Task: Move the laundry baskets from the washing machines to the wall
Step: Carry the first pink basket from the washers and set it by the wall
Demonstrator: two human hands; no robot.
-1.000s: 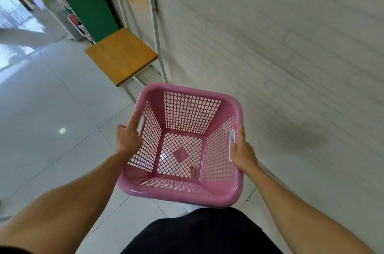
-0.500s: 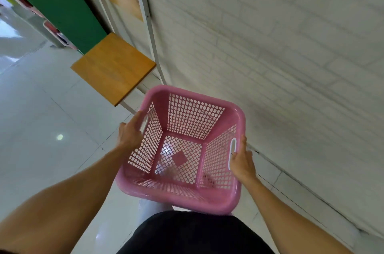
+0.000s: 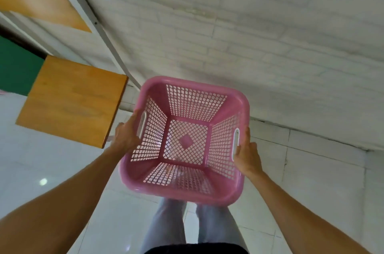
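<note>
Both hands are gripping the pink laundry basket, left hand and right hand clasping its side handles, holding it empty above the floor near the wall, beside a wooden chair.

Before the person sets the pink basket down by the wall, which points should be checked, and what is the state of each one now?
1. Left hand grips the basket's left handle: ok.
2. Right hand grips the right handle: ok.
3. Pink basket is empty, nothing can fall out: ok.
4. Basket is near the white brick wall: ok.
5. Floor at the foot of the wall is free on the right: ok; directly under the basket: cannot tell, it is hidden.
6. Wooden chair stands close on the left, apart from the basket: ok, but keep clear of it.
</note>
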